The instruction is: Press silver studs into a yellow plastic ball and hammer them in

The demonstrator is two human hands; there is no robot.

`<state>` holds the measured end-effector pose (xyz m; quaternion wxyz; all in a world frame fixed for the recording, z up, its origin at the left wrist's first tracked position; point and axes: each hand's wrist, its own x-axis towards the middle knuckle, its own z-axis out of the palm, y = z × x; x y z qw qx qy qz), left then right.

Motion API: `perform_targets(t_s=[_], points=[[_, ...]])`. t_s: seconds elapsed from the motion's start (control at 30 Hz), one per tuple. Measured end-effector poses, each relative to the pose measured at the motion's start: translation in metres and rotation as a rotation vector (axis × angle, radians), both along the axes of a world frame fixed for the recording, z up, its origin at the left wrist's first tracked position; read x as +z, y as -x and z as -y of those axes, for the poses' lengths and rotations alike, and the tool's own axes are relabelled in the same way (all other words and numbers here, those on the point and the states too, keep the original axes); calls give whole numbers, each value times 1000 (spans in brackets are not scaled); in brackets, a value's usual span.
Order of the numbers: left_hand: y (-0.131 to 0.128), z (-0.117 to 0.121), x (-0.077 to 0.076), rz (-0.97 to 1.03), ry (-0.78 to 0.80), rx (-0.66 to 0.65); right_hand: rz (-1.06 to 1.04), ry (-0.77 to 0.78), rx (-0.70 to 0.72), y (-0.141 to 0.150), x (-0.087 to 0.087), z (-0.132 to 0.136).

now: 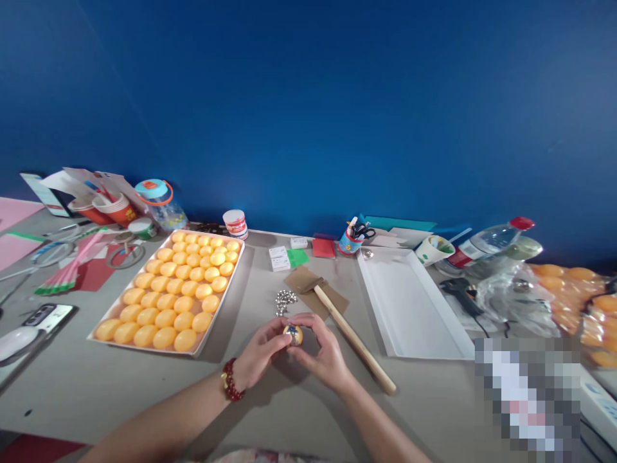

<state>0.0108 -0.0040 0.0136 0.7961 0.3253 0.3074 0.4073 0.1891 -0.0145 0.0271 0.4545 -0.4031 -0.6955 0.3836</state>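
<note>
Two hands, one orange ball (299, 337) with a silvery patch between them, short of the wooden stick (357, 341) and left of its middle. One stick, one cluster of metal beads (285, 299) left of its far end (too small to count), one piece of brown paper (338, 298) under that end. Beyond the stick: two small white boxes (279, 258), one green paper (297, 258), one red square (323, 247), one pen cup (350, 244) with scissors. Left of the stick, one ball tray (193, 353), five in its near row, the rest too crowded to count surely; past it, one blue-lidded bottle (166, 209). Right of the stick, one white tray (409, 315), then one glue gun (460, 292). Stick lies just beside the right hand (322, 352); beads just beyond the left hand (263, 354). Left hand curled, thumb on the ball's face, covering part; right hand half curled, index at the ball's top, thumb below. Ball sits at both hands' fingertips, all on the stick's left side.
</note>
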Motion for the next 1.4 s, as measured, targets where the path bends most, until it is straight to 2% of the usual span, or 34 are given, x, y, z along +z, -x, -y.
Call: perform_targets(t_s=[0.27,0.37,0.53,0.63,0.73,0.8,1.03,1.2,1.4], points=[[-1,7,-1,-156,-251,128,46,-123,-31,3,-4,0],[1,1,0,-196,-233,201,88,-128,-38,-2,-7,-3],[10,-17,2,-154,-192,391,291,-139,-181,-15,-15,-12],[11,-21,3,-95,-174,443,422,-174,-120,-14,-17,-15],[10,-21,3,-116,-164,452,522,-182,-10,-6,-18,-14],[9,-20,3,-146,-164,443,582,-169,13,0,-17,-12],[7,-17,5,-157,-152,367,654,-95,-1,6,-17,-13],[9,-19,4,-139,-177,401,594,-158,-20,6,-19,-15],[9,-20,3,-156,-181,406,657,-141,26,11,-17,-16]])
